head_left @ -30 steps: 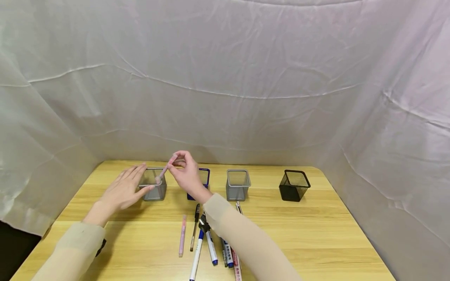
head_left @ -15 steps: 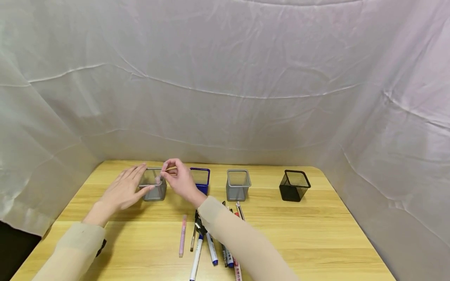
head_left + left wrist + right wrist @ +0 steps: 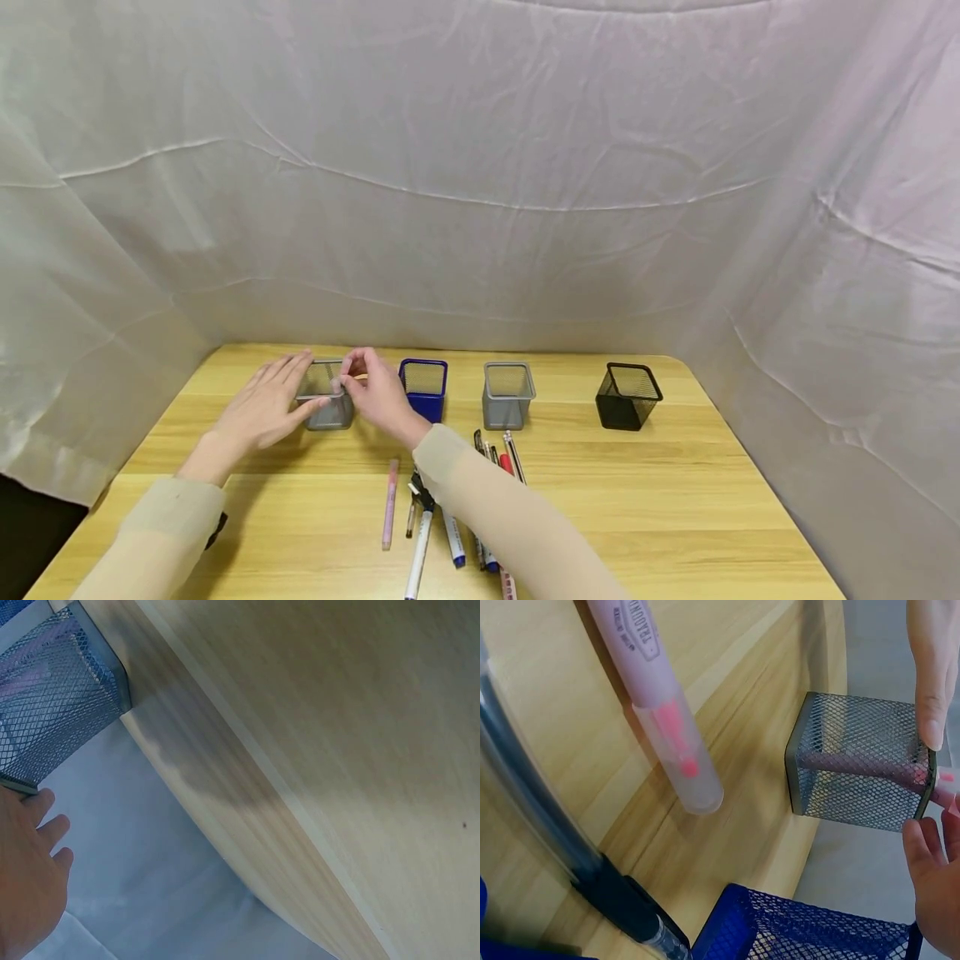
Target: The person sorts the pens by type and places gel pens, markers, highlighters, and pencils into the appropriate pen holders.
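At the left of the table stands a grey mesh pen holder (image 3: 330, 414). My left hand (image 3: 262, 400) rests on its rim with straight fingers, the thumb along the front edge. From the right, my right hand (image 3: 378, 396) pinches the end of a pink highlighter (image 3: 946, 796), whose lower part is inside the holder. Another highlighter (image 3: 855, 766) shows through the mesh. A second pink-and-lilac highlighter (image 3: 390, 504) lies on the table in front; its capped end looms large in the right wrist view.
To the right stand a blue mesh holder (image 3: 425, 408), another grey holder (image 3: 507, 412) and a black holder (image 3: 621, 412). Several pens and markers lie in front, partly under the right sleeve, among them a white marker (image 3: 418, 557). A grey cloth (image 3: 480, 250) hangs behind the table (image 3: 660, 517).
The right hand has moved left and down to the left grey holder, lowering the tilted highlighter into it. More of the blue holder shows. The left hand has stayed put.
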`<state>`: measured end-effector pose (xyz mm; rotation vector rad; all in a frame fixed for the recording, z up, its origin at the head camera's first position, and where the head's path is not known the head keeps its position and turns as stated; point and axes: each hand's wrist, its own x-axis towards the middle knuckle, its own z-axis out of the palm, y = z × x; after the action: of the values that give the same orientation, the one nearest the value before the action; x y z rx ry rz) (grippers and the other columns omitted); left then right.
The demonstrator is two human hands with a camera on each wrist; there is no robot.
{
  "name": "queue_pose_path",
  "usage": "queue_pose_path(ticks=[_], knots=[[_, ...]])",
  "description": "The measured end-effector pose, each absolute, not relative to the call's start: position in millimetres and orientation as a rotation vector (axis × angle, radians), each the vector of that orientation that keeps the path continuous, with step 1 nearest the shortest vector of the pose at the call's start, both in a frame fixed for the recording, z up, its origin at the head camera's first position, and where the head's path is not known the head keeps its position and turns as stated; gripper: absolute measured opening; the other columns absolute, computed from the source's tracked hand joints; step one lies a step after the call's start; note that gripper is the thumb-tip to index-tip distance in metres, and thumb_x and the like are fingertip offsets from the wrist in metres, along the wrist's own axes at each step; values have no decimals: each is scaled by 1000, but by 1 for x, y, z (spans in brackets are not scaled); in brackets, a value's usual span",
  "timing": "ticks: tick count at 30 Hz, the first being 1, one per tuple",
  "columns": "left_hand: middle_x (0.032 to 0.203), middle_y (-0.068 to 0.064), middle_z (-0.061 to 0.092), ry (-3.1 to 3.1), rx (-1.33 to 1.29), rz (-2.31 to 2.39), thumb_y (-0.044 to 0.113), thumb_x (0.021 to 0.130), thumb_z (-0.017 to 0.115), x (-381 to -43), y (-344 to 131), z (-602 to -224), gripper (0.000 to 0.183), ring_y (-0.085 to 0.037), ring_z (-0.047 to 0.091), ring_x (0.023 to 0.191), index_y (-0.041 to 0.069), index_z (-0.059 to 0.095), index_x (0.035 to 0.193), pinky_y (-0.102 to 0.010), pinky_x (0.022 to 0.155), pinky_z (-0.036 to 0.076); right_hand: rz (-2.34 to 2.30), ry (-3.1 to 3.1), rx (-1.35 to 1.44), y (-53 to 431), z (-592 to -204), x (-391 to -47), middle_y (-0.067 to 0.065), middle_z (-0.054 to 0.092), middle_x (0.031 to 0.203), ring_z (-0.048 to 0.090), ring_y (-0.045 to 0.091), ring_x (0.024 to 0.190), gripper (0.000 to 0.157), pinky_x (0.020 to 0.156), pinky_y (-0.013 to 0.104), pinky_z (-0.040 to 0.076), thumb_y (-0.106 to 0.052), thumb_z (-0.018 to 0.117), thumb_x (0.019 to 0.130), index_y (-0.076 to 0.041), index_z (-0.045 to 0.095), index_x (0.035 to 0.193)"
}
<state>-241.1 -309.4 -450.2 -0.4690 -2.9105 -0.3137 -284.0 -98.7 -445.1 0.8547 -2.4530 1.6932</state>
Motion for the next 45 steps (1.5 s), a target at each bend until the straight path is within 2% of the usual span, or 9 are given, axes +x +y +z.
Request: queue_pose_path(ticks=[10, 17, 25, 32, 38, 41, 45], knots=[[166, -28, 29, -2905, -480, -314, 56, 106, 51, -242, -311, -451, 88, -49, 28, 150, -8, 26, 161, -65, 122, 22, 1510, -2570, 819, -103, -452, -281, 2, 67, 109, 64, 6, 100, 11, 88, 14, 53, -5, 65, 103, -10, 60, 111], [166, -27, 27, -2917, -475, -328, 56, 106, 50, -242, -312, -452, 88, -50, 27, 151, -7, 25, 161, -66, 122, 21, 1555, -2579, 786, -103, -453, -280, 4, 67, 117, 66, 8, 103, 28, 87, 14, 53, -8, 66, 102, -5, 59, 130], [165, -28, 29, -2888, -479, -325, 56, 105, 51, -245, -312, -455, 87, -50, 29, 150, -7, 26, 161, -66, 121, 22, 1600, -2527, 800, -97, -445, -276, 6, 66, 122, 65, 12, 112, 33, 89, 14, 54, -9, 68, 101, -4, 58, 132], [165, -28, 29, -2889, -481, -338, 56, 105, 51, -246, -313, -455, 88, -50, 29, 150, -8, 26, 160, -66, 122, 21, 1654, -2458, 861, -85, -430, -269, 10, 64, 129, 64, 21, 120, 36, 93, 15, 54, -9, 67, 102, -2, 54, 136], [166, -28, 28, -2898, -484, -322, 58, 105, 50, -247, -313, -454, 89, -50, 28, 150, -6, 24, 162, -66, 121, 22, 1701, -2409, 869, -75, -418, -265, 9, 63, 130, 64, 19, 120, 36, 94, 17, 54, -11, 67, 102, -7, 55, 136], [166, -28, 28, -2903, -486, -321, 58, 105, 50, -247, -313, -454, 89, -50, 28, 150, -6, 23, 162, -66, 121, 22, 1732, -2364, 880, -70, -411, -262, 13, 64, 130, 65, 24, 120, 38, 94, 17, 54, -9, 68, 101, -3, 55, 136], [166, -29, 27, -2907, -486, -343, 56, 106, 50, -245, -313, -452, 89, -51, 28, 150, -6, 23, 162, -66, 122, 21, 1752, -2308, 907, -62, -405, -257, 11, 64, 130, 65, 22, 119, 39, 95, 22, 56, -9, 68, 101, -2, 54, 137]])
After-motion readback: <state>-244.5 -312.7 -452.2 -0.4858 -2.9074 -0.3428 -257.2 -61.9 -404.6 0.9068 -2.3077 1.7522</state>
